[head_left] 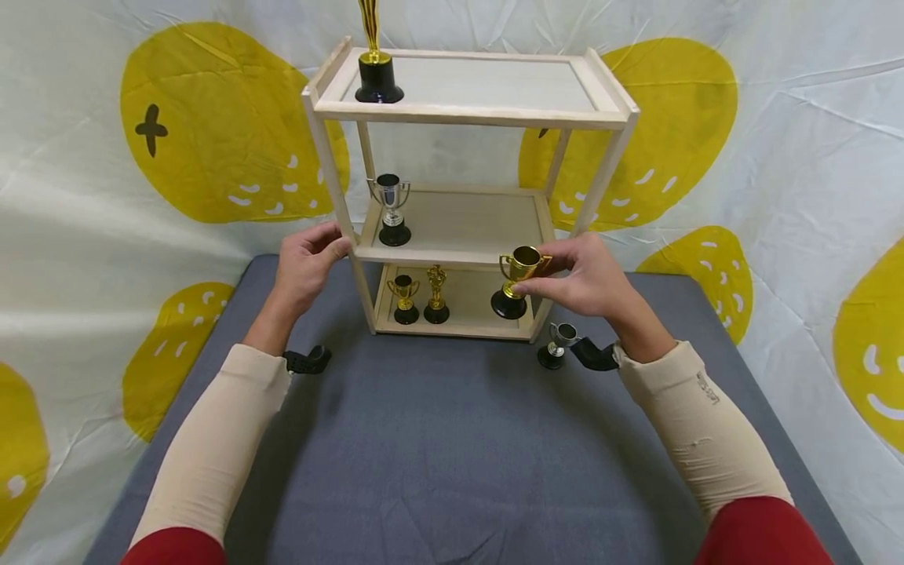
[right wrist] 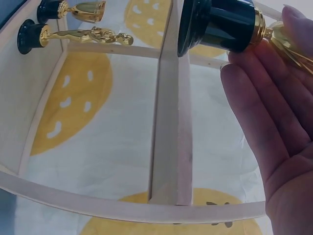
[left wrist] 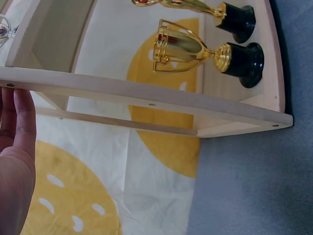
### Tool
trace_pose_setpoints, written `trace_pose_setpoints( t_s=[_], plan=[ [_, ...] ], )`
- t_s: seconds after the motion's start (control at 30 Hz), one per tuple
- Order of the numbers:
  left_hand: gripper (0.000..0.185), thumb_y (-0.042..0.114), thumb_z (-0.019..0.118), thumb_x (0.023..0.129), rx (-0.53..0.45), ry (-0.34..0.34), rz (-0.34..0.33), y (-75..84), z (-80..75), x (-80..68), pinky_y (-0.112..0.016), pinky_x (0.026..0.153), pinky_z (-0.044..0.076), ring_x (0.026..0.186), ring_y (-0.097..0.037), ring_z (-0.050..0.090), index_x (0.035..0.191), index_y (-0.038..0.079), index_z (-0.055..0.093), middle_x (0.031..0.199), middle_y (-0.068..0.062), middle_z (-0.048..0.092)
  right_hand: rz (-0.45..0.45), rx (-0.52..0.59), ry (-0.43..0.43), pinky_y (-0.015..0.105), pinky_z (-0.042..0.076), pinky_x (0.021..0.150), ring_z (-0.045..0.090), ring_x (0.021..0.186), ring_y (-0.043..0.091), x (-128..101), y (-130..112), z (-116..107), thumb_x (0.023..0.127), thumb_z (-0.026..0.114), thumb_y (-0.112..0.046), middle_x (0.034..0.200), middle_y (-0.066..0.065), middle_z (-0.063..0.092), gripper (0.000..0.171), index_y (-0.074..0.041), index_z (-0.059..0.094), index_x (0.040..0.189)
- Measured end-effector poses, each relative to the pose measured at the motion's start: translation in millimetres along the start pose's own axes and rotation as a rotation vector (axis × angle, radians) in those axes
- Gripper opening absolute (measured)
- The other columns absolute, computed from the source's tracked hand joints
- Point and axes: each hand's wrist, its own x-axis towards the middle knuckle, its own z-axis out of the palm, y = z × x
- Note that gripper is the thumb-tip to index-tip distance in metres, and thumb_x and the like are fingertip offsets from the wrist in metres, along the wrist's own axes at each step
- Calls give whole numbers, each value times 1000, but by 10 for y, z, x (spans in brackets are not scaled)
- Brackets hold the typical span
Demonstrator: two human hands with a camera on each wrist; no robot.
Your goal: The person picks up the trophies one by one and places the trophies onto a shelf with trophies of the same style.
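Note:
A three-tier wooden shelf (head_left: 466,255) stands at the back of the grey table. My right hand (head_left: 540,275) pinches a gold cup trophy (head_left: 521,265) by its stem, with the black base (right wrist: 217,24) at the front right corner of the bottom tier. I cannot tell whether that base touches the board. My left hand (head_left: 332,247) holds the shelf's front left post at the height of the middle tier; its fingers (left wrist: 19,127) lie along the wood. On the bottom tier stand a small gold cup (head_left: 405,298) and a gold figure trophy (head_left: 435,294).
A silver cup trophy (head_left: 391,208) stands on the middle tier. A tall gold figure trophy (head_left: 377,74) is on the top tier. A small silver cup (head_left: 558,345) sits on the grey table (head_left: 452,439) by the shelf's right foot. White cloth with yellow faces hangs behind.

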Motion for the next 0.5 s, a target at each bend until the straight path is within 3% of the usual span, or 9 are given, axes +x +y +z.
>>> trace_pose_setpoints(
  t_s=[0.27,0.5],
  plan=[
    [35,13,72,98,2,7,-10,-1,-4,-13,-17,81,56,86,-5,65,122,-13,69,91,14,73,3,6,5,18,54,55,70,62,4,62,-33,-5,74,91,2,76,6,77,20,-6,81,90],
    [33,7,68,100,16,-6,-18,16,-2,-9,-15,82,56,87,-2,65,126,-14,67,91,21,70,32,6,13,17,53,55,69,61,6,119,-68,-14,76,91,-1,75,6,77,16,-6,82,89]
  ],
)
